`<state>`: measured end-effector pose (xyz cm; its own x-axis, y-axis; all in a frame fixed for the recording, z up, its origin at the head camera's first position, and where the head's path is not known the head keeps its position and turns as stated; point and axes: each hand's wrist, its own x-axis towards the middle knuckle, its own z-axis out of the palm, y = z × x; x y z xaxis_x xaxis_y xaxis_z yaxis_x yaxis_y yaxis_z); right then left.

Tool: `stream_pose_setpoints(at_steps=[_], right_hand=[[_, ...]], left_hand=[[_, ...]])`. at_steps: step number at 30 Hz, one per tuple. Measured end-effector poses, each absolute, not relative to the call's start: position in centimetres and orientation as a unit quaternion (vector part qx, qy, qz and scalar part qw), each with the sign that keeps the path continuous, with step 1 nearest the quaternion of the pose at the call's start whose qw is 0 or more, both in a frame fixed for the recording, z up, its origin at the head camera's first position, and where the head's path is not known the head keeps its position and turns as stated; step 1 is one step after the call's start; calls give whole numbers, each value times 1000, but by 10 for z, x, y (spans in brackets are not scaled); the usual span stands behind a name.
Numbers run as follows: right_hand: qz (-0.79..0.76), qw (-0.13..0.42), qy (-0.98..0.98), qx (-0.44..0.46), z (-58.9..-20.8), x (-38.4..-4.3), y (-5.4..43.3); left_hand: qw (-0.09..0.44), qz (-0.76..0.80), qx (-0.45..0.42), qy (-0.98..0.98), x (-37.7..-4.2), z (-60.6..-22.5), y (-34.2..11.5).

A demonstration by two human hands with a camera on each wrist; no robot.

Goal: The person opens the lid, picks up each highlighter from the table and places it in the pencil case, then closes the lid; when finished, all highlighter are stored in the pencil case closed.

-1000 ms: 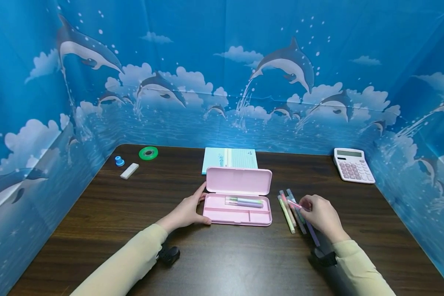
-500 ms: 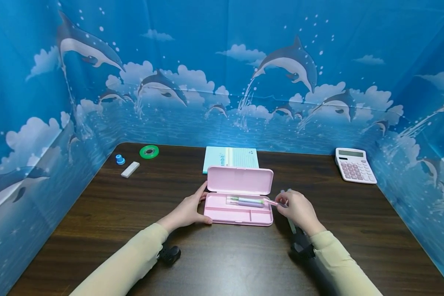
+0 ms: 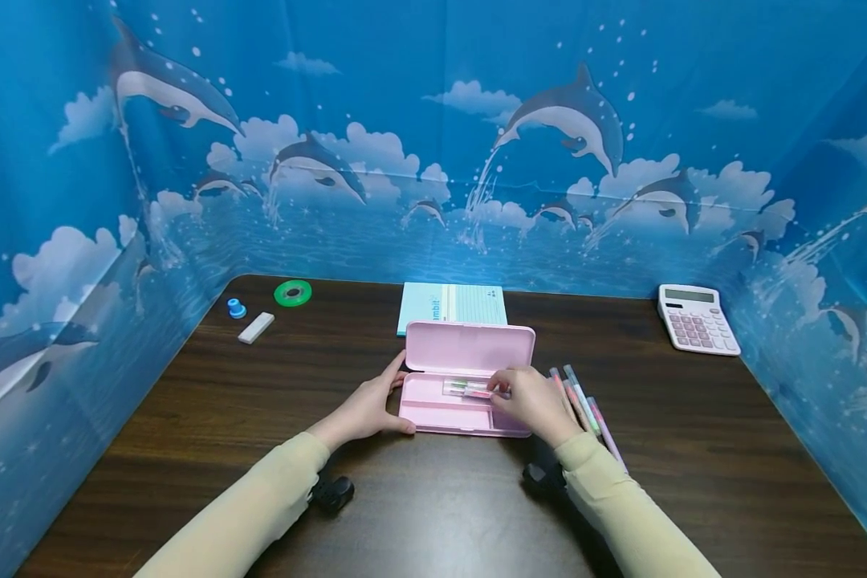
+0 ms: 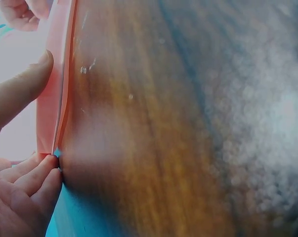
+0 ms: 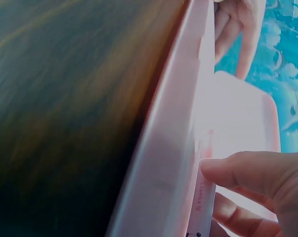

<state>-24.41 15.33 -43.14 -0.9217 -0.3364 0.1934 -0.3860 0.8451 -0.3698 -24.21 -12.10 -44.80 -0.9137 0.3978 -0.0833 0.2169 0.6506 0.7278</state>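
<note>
A pink pencil case (image 3: pixel 433 417) lies with its lid (image 3: pixel 470 347) raised on the dark wooden table. My left hand (image 3: pixel 361 413) holds its left end, thumb at the front corner and fingers behind; the left wrist view shows the thumb (image 4: pixel 27 84) against the case wall. Over the right part of the case, my right hand (image 3: pixel 538 401) pinches a pink-and-white marker pen (image 5: pixel 201 200) between thumb and fingers. Beneath it, a few pens (image 3: pixel 453 384) lie in the rear compartment, partly hidden by the hand. Several more marker pens (image 3: pixel 584 401) lie right of the case, partly covered by the right forearm.
Behind the case lies a light blue notebook (image 3: pixel 451 303). A white calculator (image 3: pixel 698 319) sits at the far right. At the back left are a green tape roll (image 3: pixel 292 293), a small blue object (image 3: pixel 236 308) and a white eraser-like block (image 3: pixel 256 327). A dolphin-print curtain (image 3: pixel 433 160) surrounds the table.
My right hand has carried the pink marker pen leftward from the pens on the table to inside the case. My left hand has stayed at the case's left end.
</note>
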Motion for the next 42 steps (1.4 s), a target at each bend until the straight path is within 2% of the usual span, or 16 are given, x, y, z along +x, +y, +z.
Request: stream_pose_setpoints(at_steps=[9,17,26,42], right_hand=[[195,73,-955,211,-431,-249,131],[205,67,-956,199,-428,-248,131],[225,80,-954,184,-426,-244,149],[235,68,-962,123,-418,-232,203]], left_hand=[[114,380,178,900,-243,-450,-121],[115,383,181,899,-244,-449,-120],[114,383,184,898,-244,-451,-120],[118,381,178,900,-245,-451,-120]])
